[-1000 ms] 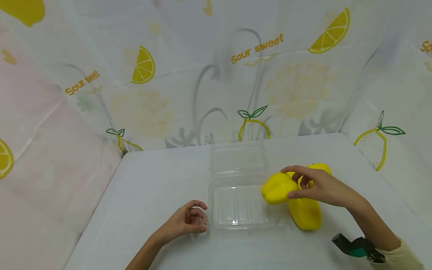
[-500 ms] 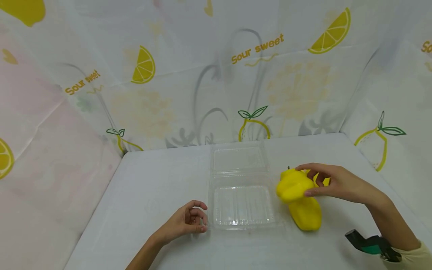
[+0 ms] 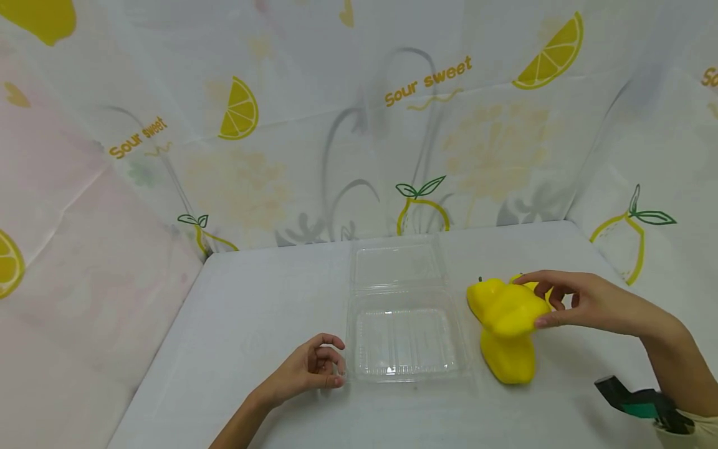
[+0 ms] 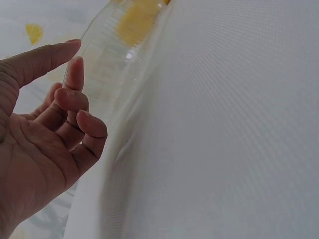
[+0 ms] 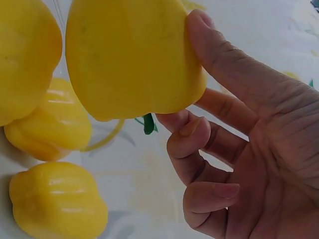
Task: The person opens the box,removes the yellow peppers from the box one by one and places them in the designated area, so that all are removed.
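Observation:
My right hand pinches a yellow bell pepper between thumb and fingers, above the other peppers right of the box. In the right wrist view, the green stem of the held pepper points down. My left hand is at the near left corner of a clear plastic box. Its thumb and curled fingers pinch the rim, though the exact contact is hard to see. The box lies with its clear lid folded back, away from me.
Other yellow bell peppers lie around the held one: a near pepper, a left pepper, and one partly hidden behind the right hand. A white cloth covers the table. Lemon-print sheets wall the back and sides.
My right hand has carried the held pepper rightward, from over the box's right edge to above the other peppers. The left hand and box have not moved.

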Available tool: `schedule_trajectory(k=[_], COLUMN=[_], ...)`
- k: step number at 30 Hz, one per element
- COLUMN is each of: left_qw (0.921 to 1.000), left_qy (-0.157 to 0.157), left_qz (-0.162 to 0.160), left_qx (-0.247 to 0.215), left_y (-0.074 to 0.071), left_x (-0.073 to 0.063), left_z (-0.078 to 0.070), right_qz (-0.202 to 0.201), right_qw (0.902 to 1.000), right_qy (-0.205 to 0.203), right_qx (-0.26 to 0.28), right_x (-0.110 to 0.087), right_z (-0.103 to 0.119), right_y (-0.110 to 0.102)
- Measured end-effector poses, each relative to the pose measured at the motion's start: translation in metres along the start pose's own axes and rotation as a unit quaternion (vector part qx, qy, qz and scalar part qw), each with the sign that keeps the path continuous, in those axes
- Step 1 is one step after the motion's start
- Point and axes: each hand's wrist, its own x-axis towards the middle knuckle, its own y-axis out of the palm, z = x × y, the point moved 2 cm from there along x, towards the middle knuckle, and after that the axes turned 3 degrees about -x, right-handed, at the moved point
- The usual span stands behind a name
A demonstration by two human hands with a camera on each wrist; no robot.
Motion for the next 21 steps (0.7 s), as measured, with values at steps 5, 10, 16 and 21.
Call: schedule_trajectory(k=[5,10,16,21], left_qw=[1.0,1.0,1.0,1.0], left_qy=[0.0,0.0,-0.001,-0.001], left_qz=[0.0,0.0,-0.002,0.0], left_qx=[-0.001,0.0,0.003,0.001], left_y=[0.0,0.0,0.001,0.001], left_x=[0.0,0.0,0.0,0.0], left_z=[0.0,0.0,-0.001,-0.002], right_qz=[0.004,0.012,0.028,0.042], right_qw=[0.9999,0.9997,0.9995,0.999], right_qy=[-0.002,-0.014,0.004,0.013], right_qx=[-0.01,-0.013,-0.011,-0.007], right_x=[-0.008,-0.014,-0.021,-0.025], right_z=[-0.012,-0.024,-0.034,-0.039], right_y=[-0.005,-0.009,-0.013,-0.018])
